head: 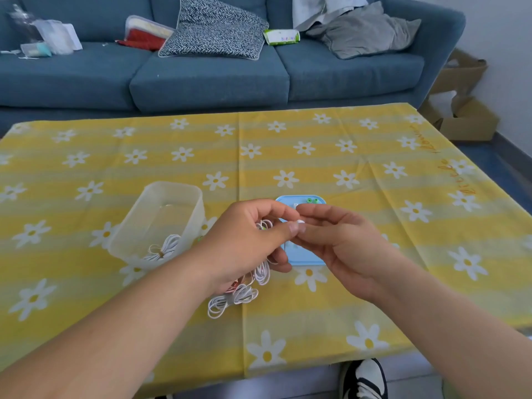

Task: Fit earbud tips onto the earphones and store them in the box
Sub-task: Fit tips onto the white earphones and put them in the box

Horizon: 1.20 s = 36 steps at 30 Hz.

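The counter [374, 283] is covered by a yellow cloth printed with white daisies.

Containers:
- A translucent box [161, 223] stands open at left-centre of the counter. It holds one coiled white earphone bundle [164, 249], lying against the near wall.
- A light-blue lid [302, 256] lies flat just right of the box, mostly hidden behind the hands. Two small green earbud tips [312, 200] rest on its far edge.

Loose items:
- Further white earphone cables [233, 298] lie in coils on the cloth in front of the lid, partly beneath the left wrist. One cable runs up into the left palm.

Hand pose:
- Both hands are raised above the lid and meet at the fingertips.
- The left hand [247, 240] enters from lower left, back of the hand upward. Its grip is closed: thumb and forefinger pinch a small white earbud [300, 222], while the lower fingers curl around loops of the attached cable.
- The right hand [342, 243] enters from lower right, palm turned toward the left hand. Its thumb and forefinger are pressed together at the same white earbud, touching the left thumb tip. Whether a separate tip is held between them cannot be determined; the item is too small.

Background: a blue sofa [207, 79] stands behind the counter.
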{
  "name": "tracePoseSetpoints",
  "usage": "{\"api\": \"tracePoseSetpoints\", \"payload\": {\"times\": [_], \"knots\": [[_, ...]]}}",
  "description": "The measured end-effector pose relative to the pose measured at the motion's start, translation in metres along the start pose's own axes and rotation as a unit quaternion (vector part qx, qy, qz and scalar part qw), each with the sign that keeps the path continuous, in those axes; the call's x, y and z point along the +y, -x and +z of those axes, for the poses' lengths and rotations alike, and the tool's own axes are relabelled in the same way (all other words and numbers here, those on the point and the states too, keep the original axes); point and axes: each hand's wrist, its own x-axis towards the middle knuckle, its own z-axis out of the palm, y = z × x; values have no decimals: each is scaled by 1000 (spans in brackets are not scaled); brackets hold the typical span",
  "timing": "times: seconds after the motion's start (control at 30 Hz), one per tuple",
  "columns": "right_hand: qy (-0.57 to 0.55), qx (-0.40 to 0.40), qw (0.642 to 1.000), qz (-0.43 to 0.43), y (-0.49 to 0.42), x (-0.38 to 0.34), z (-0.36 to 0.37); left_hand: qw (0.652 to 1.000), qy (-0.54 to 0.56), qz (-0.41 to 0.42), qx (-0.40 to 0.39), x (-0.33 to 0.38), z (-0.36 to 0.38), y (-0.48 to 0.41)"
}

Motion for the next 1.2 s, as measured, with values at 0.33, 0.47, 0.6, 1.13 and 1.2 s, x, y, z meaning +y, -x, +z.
{"api": "tracePoseSetpoints", "payload": {"times": [0.33,0.47,0.6,1.13,1.2], "knots": [[304,43,944,-117,5,3,8,998,18,-58,-4,-3,-4,-4],[284,31,952,-109,5,0,7,996,56,-74,-16,-3,-3,-6],[172,31,982,-70,4,0,5,995,67,-58,34,-5,-4,-11],[241,143,952,-122,-11,-6,-7,995,24,-35,90,-18,13,-25],[290,175,934,-113,-17,-11,-18,995,-1,-53,85,-21,10,-25]]}}
